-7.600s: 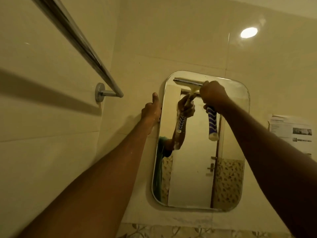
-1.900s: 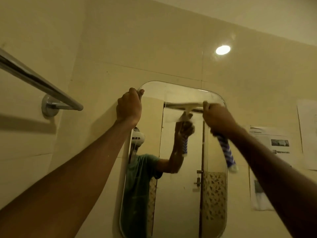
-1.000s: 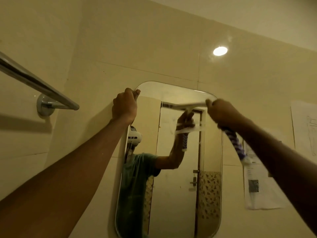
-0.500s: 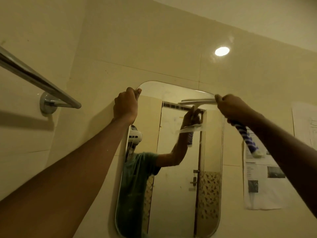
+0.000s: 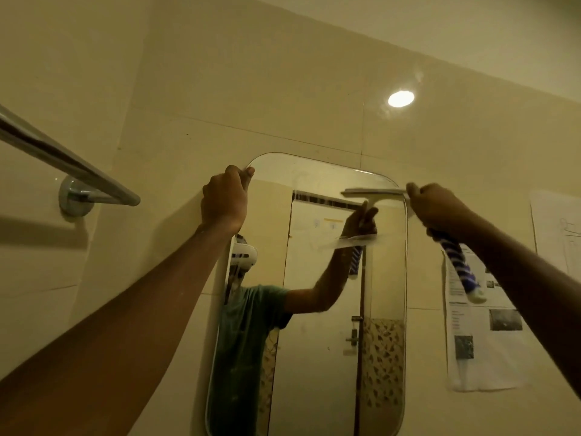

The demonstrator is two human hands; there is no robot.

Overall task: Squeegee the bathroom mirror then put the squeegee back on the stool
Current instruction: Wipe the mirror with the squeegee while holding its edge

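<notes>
Paper sheet beside mirror bears print too small to read.

Cream tiled wall, glossy, with a round light glare upper right. Chrome towel rail at left, fixed by a round mount. Printed paper sheets stuck at right.

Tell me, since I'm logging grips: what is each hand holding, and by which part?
The right hand holds the squeegee by the top of its striped handle. The left hand grips the mirror at its upper left corner.
</notes>
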